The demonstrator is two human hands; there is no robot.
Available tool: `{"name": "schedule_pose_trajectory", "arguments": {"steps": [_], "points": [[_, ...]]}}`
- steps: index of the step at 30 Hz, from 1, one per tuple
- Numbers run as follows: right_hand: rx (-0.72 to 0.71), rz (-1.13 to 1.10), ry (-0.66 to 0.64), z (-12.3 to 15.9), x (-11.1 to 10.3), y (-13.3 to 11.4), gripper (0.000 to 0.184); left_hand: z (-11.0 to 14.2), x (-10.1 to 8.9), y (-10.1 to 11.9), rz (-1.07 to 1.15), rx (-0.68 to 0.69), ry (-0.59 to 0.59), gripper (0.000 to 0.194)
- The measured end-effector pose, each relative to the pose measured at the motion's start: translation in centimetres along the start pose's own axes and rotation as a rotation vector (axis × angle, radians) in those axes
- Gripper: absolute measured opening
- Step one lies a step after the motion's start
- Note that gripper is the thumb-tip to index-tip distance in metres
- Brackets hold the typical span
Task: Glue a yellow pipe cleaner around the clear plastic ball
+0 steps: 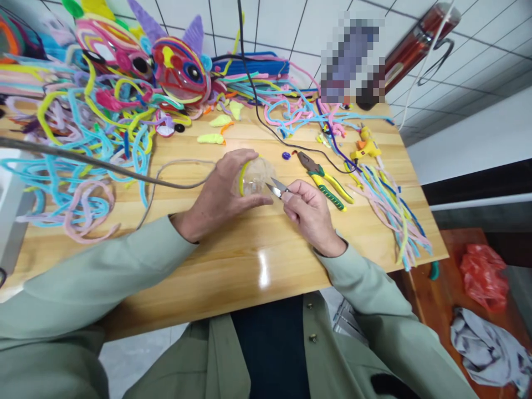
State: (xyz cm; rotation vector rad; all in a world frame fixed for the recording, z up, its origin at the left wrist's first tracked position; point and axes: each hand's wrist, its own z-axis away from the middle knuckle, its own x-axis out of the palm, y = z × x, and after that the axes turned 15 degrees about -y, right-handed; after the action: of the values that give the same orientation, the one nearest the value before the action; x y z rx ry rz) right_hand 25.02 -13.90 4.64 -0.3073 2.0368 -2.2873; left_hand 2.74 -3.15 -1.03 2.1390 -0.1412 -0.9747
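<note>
My left hand [220, 191] is wrapped round a clear plastic ball half [254, 177] that carries a yellow pipe cleaner along its edge, resting on the wooden table [233, 266]. My right hand [310, 213] is closed on small metal snips [276, 188], whose tips point at the clear piece and nearly touch it. Green-handled pliers [326, 180] lie just right of my right hand.
Heaps of coloured pipe cleaners [83, 138] cover the table's left and back. Two finished fish-like figures [178, 69] stand at the back. A yellow glue gun [366, 147] and loose strands [390, 208] lie at the right edge. A black cable [257, 111] crosses the table.
</note>
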Motion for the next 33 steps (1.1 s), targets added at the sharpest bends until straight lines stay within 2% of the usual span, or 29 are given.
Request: {"name": "schedule_pose_trajectory", "arguments": {"steps": [3,8,20,23,26,29,33], "points": [[0.025,0.005,-0.059,0.0,0.1,0.0,0.038,0.1,0.2,-0.3,-0.058,-0.001,0.005,0.104],[0.046,-0.008,-0.099,-0.1,0.3,-0.1,0.037,0.3,0.5,-0.4,-0.104,-0.014,0.008,0.104],[0.059,0.002,-0.105,0.1,0.1,-0.2,0.034,0.0,0.1,-0.4,0.029,0.040,-0.060,0.099],[0.059,0.000,-0.125,0.1,0.1,-0.4,0.033,0.0,0.1,-1.0,0.002,0.108,-0.069,0.104],[0.068,0.007,-0.130,0.1,0.2,-0.6,0.035,0.0,0.2,-1.3,-0.007,0.095,-0.073,0.109],[0.071,-0.005,-0.116,0.2,0.3,-0.5,0.035,0.0,0.2,-0.7,-0.026,0.065,-0.062,0.104],[0.053,-0.028,-0.107,0.3,0.5,-0.2,0.034,0.0,0.4,0.3,-0.051,0.110,-0.006,0.088]]}}
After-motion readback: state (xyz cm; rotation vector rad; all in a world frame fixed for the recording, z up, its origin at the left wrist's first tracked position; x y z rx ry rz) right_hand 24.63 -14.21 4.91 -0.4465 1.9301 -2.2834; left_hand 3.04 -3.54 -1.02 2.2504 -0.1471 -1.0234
